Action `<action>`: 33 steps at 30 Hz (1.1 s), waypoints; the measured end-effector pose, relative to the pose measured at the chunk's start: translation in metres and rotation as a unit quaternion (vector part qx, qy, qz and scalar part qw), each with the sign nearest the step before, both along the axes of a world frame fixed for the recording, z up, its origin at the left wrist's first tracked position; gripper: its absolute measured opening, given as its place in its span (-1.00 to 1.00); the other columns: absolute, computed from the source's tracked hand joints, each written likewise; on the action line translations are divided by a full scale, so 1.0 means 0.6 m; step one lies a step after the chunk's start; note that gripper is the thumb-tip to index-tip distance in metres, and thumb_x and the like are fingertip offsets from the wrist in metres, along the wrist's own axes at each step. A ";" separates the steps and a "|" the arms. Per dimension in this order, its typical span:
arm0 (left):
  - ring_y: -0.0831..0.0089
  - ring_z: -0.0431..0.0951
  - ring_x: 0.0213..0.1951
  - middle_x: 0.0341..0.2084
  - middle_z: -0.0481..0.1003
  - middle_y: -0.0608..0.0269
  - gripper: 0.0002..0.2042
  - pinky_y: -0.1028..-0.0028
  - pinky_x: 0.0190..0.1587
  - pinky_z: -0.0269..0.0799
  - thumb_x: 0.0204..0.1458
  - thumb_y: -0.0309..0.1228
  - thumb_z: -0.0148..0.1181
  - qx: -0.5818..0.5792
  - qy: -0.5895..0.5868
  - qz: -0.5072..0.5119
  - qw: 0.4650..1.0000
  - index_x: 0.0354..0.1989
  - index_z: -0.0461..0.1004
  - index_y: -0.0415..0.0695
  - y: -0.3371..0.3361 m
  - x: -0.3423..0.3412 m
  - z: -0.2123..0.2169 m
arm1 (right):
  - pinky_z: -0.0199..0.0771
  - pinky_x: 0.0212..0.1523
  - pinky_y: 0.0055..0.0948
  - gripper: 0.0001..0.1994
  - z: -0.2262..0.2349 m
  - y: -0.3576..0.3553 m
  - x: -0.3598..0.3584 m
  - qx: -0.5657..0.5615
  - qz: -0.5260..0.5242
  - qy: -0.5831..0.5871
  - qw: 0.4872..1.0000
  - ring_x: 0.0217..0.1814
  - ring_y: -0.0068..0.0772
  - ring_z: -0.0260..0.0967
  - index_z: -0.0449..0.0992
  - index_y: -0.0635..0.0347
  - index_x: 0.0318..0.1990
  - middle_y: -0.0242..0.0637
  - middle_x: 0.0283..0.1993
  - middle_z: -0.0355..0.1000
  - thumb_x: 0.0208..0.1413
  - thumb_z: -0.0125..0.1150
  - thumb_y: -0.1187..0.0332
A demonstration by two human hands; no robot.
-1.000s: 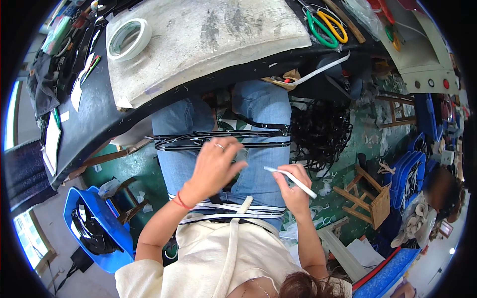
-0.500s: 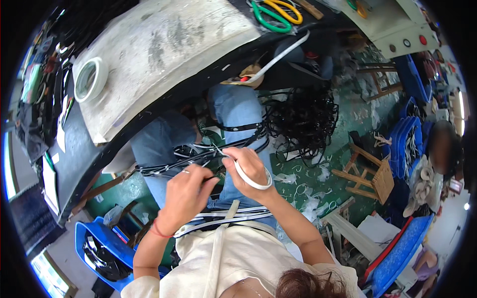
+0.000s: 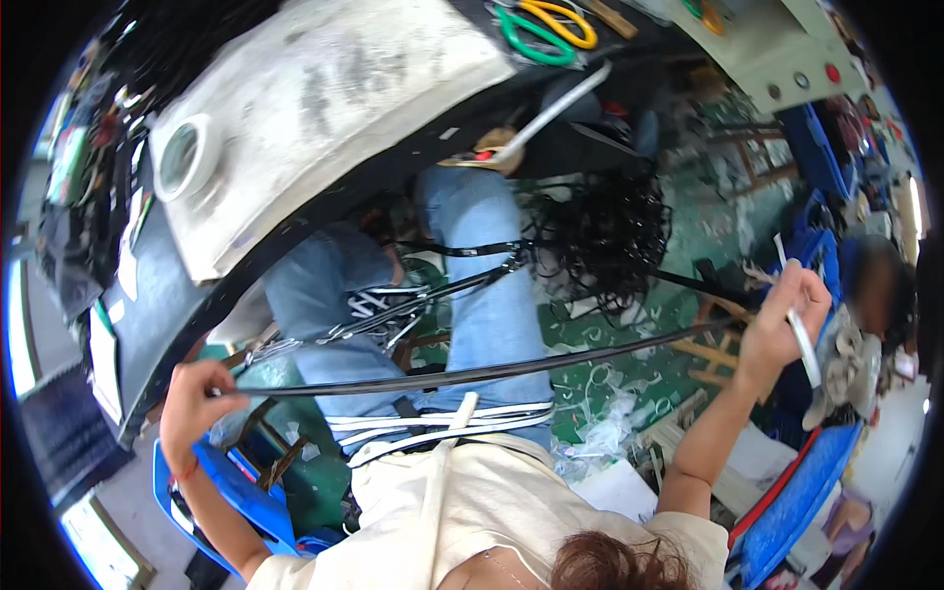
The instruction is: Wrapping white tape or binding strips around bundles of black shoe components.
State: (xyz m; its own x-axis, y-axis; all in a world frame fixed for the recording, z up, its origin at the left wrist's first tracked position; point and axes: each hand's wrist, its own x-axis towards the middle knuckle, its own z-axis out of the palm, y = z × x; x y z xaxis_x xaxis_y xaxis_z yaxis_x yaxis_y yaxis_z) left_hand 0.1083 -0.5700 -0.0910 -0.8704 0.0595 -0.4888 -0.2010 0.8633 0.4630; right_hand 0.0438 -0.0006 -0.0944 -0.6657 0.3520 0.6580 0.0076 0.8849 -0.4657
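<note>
A long black strip (image 3: 472,376) stretches taut across my lap, with my arms spread wide. My left hand (image 3: 202,403) pinches its left end. At the far right, my right hand (image 3: 784,320) is closed around the other end. A thin white band (image 3: 804,349) also sticks out of the right fist, above and below the fingers; its exact kind cannot be told. More black strips (image 3: 413,305) lie over my jeans-covered knees. White and black strips (image 3: 442,423) rest across my lap at the waist. A heap of glossy black strips (image 3: 605,246) lies on the floor beyond my right knee.
The table carries a pale worn board (image 3: 324,118), a roll of tape (image 3: 187,157), and green and yellow handled scissors (image 3: 536,37). Around me are a blue bin (image 3: 221,492), a wooden stool (image 3: 713,364), plastic scraps (image 3: 605,423) on the floor, and another person at far right.
My hands were close together over my lap. They have moved apart, left hand to the left, right hand far right, and the black strip is now pulled straight between them.
</note>
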 end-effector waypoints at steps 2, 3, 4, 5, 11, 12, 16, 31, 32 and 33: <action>0.31 0.40 -0.64 -0.73 0.37 0.16 -0.83 0.40 -0.52 0.28 -0.30 -0.43 0.30 -0.137 0.101 0.001 0.985 -0.59 0.43 -0.22 -0.048 0.001 -0.069 | 0.25 -0.44 -0.66 -0.89 -0.005 0.027 0.020 -0.028 0.014 0.025 0.999 -0.48 -0.67 0.19 0.41 0.28 -0.31 -0.39 -0.43 0.33 0.13 0.17 0.42; 0.38 0.39 -0.62 -0.71 0.37 0.12 -0.88 0.35 -0.51 0.26 -0.17 -0.43 0.22 -0.219 0.151 0.076 0.961 -0.53 0.44 -0.21 -0.082 0.009 -0.091 | 0.26 -0.38 -0.64 -0.88 -0.018 0.034 0.038 -0.071 0.008 0.009 0.997 -0.43 -0.65 0.22 0.40 0.30 -0.30 -0.36 -0.38 0.36 0.14 0.16 0.42; 0.52 0.36 -0.61 -0.73 0.34 0.21 -0.83 0.40 -0.54 0.24 0.02 -0.37 0.13 -0.123 0.261 0.180 0.941 -0.52 0.43 -0.20 -0.171 0.038 -0.126 | 0.25 -0.35 -0.66 -0.87 -0.033 0.051 0.047 -0.064 -0.006 0.003 0.998 -0.40 -0.65 0.22 0.40 0.32 -0.29 -0.35 -0.38 0.37 0.14 0.15 0.42; 0.58 0.36 -0.58 -0.74 0.32 0.29 -0.79 0.45 -0.53 0.25 0.08 -0.34 0.09 -0.108 0.293 0.307 0.899 -0.52 0.43 -0.19 -0.205 0.054 -0.101 | 0.27 -0.33 -0.65 -0.86 -0.031 0.050 0.052 -0.004 -0.031 -0.018 0.999 -0.37 -0.64 0.23 0.40 0.32 -0.28 -0.33 -0.38 0.38 0.15 0.15 0.41; 0.66 0.37 -0.56 -0.63 0.34 0.41 -0.86 0.57 -0.52 0.26 -0.12 -0.45 0.31 0.022 0.207 0.210 0.955 -0.45 0.45 -0.16 -0.094 0.098 0.019 | 0.35 -0.24 -0.46 -0.76 -0.115 0.195 0.040 0.075 -0.196 -0.206 0.956 -0.37 -0.39 0.35 0.44 0.29 -0.28 -0.26 -0.37 0.44 0.20 0.06 0.25; 0.58 0.46 -0.53 -0.59 0.44 0.30 -0.77 0.53 -0.46 0.34 -0.27 -0.48 0.39 -0.054 0.016 0.117 0.992 -0.41 0.47 -0.16 -0.024 0.062 0.050 | 0.35 -0.24 -0.46 -0.76 -0.129 0.202 0.043 0.083 -0.195 -0.204 0.956 -0.37 -0.39 0.35 0.44 0.29 -0.28 -0.26 -0.37 0.44 0.20 0.06 0.25; 0.45 0.47 -0.70 -0.71 0.43 0.22 -0.62 0.46 -0.59 0.36 0.10 -0.07 0.08 0.184 -0.312 -0.208 0.909 -0.33 0.45 -0.22 0.160 -0.029 0.007 | 0.35 -0.15 -0.45 -0.81 -0.145 0.066 0.036 -0.072 -0.032 -0.156 0.985 -0.25 -0.45 0.35 0.46 0.22 -0.21 -0.29 -0.29 0.43 0.16 0.08 0.30; 0.47 0.47 -0.61 -0.66 0.43 0.25 -0.71 0.46 -0.52 0.38 0.22 -0.27 -0.09 0.336 -0.243 -0.230 0.881 -0.19 0.47 -0.25 0.267 -0.088 -0.072 | 0.22 -0.59 -0.62 -0.94 -0.121 -0.195 0.066 -0.238 0.364 -0.407 0.803 -0.61 -0.69 0.25 0.42 0.22 -0.34 -0.41 -0.62 0.36 0.08 0.15 0.44; 0.47 0.47 -0.61 -0.66 0.43 0.25 -0.71 0.46 -0.52 0.38 0.22 -0.27 -0.09 0.337 -0.244 -0.226 0.881 -0.19 0.47 -0.25 0.273 -0.078 -0.100 | 0.21 -0.57 -0.64 -0.94 -0.124 -0.168 0.063 -0.252 0.338 -0.417 0.806 -0.59 -0.72 0.24 0.41 0.23 -0.34 -0.43 -0.60 0.36 0.09 0.12 0.45; 0.40 0.46 -0.62 -0.67 0.42 0.21 -0.73 0.41 -0.51 0.37 0.20 -0.29 -0.07 0.358 -0.076 -0.251 0.896 -0.21 0.46 -0.25 0.292 -0.072 -0.140 | 0.26 -0.63 -0.47 -0.91 -0.133 -0.137 0.059 -0.188 0.307 -0.398 0.844 -0.69 -0.47 0.30 0.42 0.17 -0.34 -0.30 -0.67 0.35 0.06 0.17 0.40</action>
